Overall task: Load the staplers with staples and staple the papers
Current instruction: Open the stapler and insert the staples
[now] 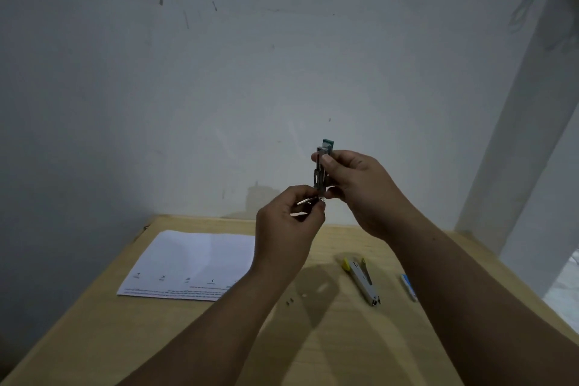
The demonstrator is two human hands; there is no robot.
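Your right hand (354,185) grips green stapler (322,166) upright, above bench (313,338). Left hand (286,222) just below pinches staple strip (305,201). Strip likely light, brittle: hold its sides, feed straight.

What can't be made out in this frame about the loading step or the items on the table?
Head view only:
- Green stapler: its staple channel is hidden by the right hand.
- Staple strip in the left hand: too small and dim to count.
- Papers: print too small; the left forearm covers one corner.
- Small bits on the table: too small to identify.
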